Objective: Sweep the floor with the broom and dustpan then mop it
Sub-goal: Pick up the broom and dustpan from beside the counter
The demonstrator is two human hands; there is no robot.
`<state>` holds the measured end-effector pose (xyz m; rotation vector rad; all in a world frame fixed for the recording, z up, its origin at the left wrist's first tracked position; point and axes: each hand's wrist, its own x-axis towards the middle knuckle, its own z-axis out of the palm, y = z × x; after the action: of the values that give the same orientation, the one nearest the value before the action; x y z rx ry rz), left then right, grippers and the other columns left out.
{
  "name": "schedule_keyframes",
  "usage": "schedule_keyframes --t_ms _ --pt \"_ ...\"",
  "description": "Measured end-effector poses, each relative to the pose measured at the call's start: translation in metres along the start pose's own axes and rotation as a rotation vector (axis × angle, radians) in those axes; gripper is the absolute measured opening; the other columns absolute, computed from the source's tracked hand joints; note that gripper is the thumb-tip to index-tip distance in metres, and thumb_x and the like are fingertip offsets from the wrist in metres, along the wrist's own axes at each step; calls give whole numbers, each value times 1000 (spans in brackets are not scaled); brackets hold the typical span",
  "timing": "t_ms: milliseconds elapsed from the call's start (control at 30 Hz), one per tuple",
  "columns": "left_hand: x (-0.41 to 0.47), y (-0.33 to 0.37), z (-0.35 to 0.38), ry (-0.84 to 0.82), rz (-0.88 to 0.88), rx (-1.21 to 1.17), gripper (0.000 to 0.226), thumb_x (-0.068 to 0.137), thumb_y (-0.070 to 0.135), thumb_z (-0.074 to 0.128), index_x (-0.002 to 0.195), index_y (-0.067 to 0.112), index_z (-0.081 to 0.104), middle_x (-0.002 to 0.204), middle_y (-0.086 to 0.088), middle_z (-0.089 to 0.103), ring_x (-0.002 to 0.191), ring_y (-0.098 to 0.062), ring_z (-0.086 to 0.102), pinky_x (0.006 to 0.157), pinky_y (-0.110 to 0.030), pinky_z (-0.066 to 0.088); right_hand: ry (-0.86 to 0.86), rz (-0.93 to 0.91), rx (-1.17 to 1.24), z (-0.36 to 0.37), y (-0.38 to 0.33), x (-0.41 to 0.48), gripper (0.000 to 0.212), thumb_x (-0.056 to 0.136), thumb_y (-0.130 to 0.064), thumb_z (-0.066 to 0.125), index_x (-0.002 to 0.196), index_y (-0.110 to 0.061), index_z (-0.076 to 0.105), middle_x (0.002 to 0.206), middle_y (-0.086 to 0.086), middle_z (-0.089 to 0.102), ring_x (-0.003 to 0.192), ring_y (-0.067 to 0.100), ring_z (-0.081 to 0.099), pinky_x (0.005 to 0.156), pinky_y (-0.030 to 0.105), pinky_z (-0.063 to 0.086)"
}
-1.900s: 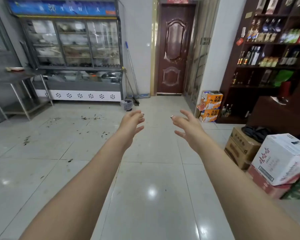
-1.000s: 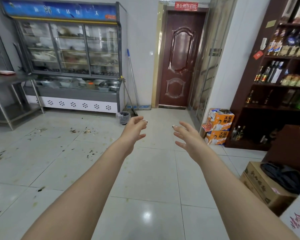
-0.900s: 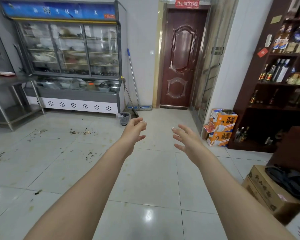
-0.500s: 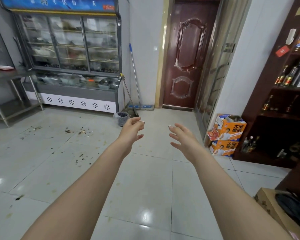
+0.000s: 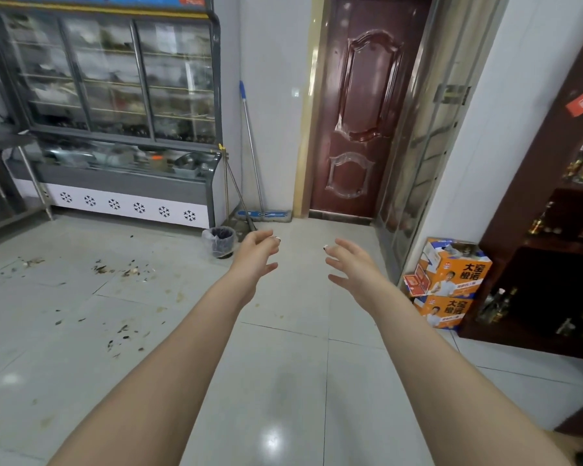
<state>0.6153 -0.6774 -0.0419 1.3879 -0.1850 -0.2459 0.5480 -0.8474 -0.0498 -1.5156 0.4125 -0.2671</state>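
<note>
Both hands empty. Left hand (image 5: 254,253) and right hand (image 5: 350,267) are out in front, fingers loosely spread, nothing held, well apart from any tool.

Tools are in the corner between the display fridge (image 5: 115,95) and the door (image 5: 364,112). Two thin handles (image 5: 237,190) with a yellow cap lean on the fridge's end. I read them as broom and dustpan, with the heads partly hidden behind the lined bin (image 5: 217,242). The flat mop (image 5: 252,153) leans on the wall just beside them, blue head on the floor. Debris (image 5: 125,271) lies on the tiles (image 5: 283,381) to my left, in front of the fridge, with scattered bits nearer me.

Step in hand, as I judge it: fetch broom and dustpan. Nothing looks swept.

Plan — one handle per hand, grip mid-shaft, lift clear of the fridge without knocking the mop over. Skirt the bin. Walk in along the cleaner right-hand tiles, not through the debris, so it isn't trodden around. Leave the mop until sweeping is done.
</note>
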Motion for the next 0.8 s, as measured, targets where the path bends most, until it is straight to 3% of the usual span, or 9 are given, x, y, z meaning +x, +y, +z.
schedule_keyframes --t_ms 233,400,600,700,800 --pt "159 4 25 17 -35 33 38 94 15 52 130 10 46 123 -7 56 112 -16 55 88 -34 50 47 20 0 -5 -26 149 55 90 -28 61 140 -19 41 122 -1 52 108 14 51 86 31 46" --pt "238 5 56 -16 -39 44 36 93 14 52 129 9 48 121 -9 56 113 -19 55 85 -34 50 66 1 26 -26 -41 223 53 91 -30 60 138 -18 41 120 -2 53 111 13 52 85 30 45" --pt "342 -6 91 5 -42 36 20 93 18 53 112 18 54 117 -6 58 110 -16 58 80 -32 51 40 -6 12 -51 -49 338 55 90 -29 61 140 -19 41 116 -5 54 111 13 52 89 31 46" --pt "399 -17 114 31 -18 19 25 93 16 53 118 14 53 119 -10 58 112 -19 58 79 -32 51 -7 -4 -3 -65 -48 401 55 90 -30 61 139 -20 40 106 -11 56 108 12 53 87 30 46" --pt "459 -26 148 72 -32 10 30 93 15 53 123 12 52 118 -8 58 112 -18 57 81 -34 51 -53 5 -35 -85 -54 472 56 91 -29 61 141 -18 38 110 -7 54 108 12 53 85 30 46"
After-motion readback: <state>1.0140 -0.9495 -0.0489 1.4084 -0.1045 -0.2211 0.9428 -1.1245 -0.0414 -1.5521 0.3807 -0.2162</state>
